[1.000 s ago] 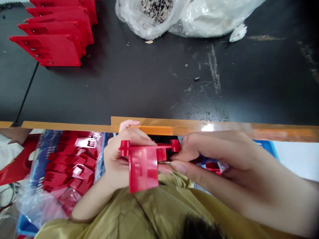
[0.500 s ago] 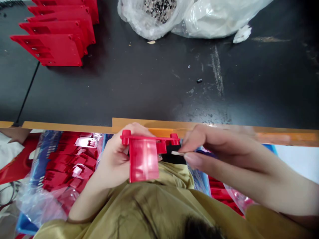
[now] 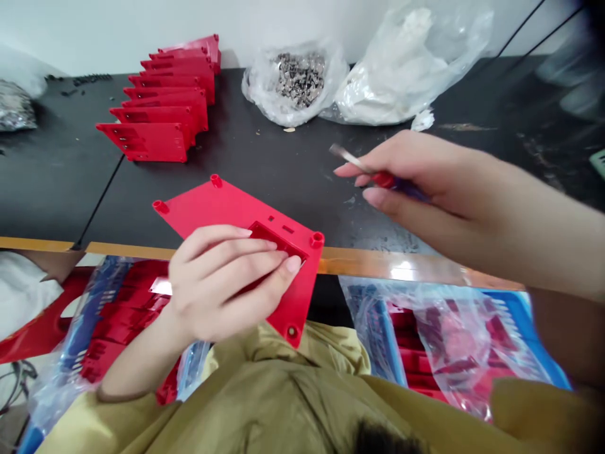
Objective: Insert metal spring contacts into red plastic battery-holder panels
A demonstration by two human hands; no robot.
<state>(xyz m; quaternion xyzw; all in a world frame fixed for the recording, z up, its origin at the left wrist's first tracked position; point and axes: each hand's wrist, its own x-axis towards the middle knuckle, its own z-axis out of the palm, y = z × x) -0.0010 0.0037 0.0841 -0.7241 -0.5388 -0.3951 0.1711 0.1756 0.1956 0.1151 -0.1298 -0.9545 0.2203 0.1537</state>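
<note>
My left hand [image 3: 222,284] holds a red moulded plastic plate [image 3: 222,211], its fingers lying across the plate's rectangular opening. The plate has round posts at its corners and tilts over the table's front edge. My right hand [image 3: 425,183] is apart from the plate, above the black table [image 3: 283,170]. It pinches a small knife [image 3: 378,176] with a thin metal blade and a red and blue handle.
Several red plates stand in a leaning row [image 3: 161,107] at the back left. Behind them are a plastic bag of small metal parts [image 3: 300,82] and a white plastic bag [image 3: 401,75]. Blue crates [image 3: 520,328] with bagged red parts sit below the orange table edge [image 3: 373,261].
The view has tilted up. The red plate, seen edge-on before, now shows its broad face. My right hand has moved up and away from it, still holding the knife.
</note>
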